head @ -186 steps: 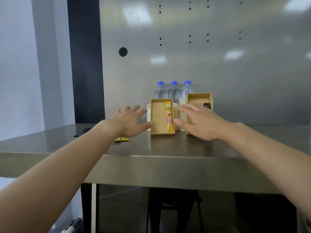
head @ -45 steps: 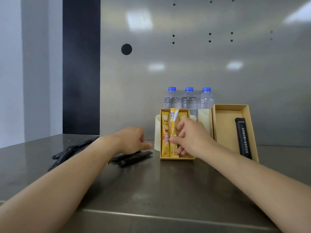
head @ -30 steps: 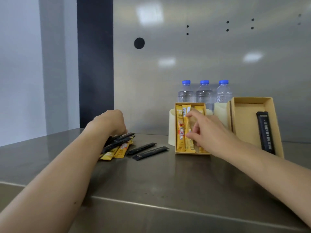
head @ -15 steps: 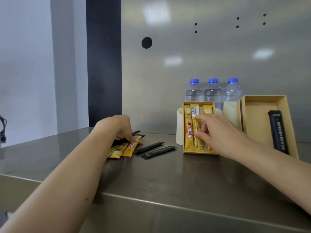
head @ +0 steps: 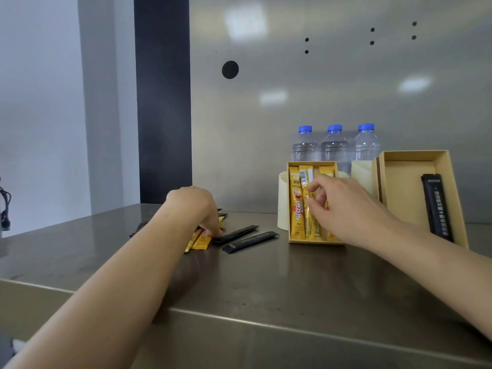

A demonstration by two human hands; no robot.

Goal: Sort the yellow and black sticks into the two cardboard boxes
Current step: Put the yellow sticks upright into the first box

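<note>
Yellow stick (head: 309,222) pinched by right hand (head: 343,209) in box (head: 314,241), left hand (head: 194,206) on pile (head: 202,239), grip unclear

Loose stick pile (head: 201,240), desk's left rear: partly under left hand (head: 194,206), count untellable; that hand's fingertips hidden.
Rightmost yellow stick (head: 326,170), left cardboard box (head: 314,242): mostly behind right hand (head: 343,209).
Water bottles (head: 334,147): bases behind that box.
Black stick (head: 250,239): print illegible.

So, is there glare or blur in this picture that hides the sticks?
Head view: no; soft glare patches lie on the steel back panel; print on the leftmost yellow stick reads clearly; print on the black stick in the right box is blurred.
</note>
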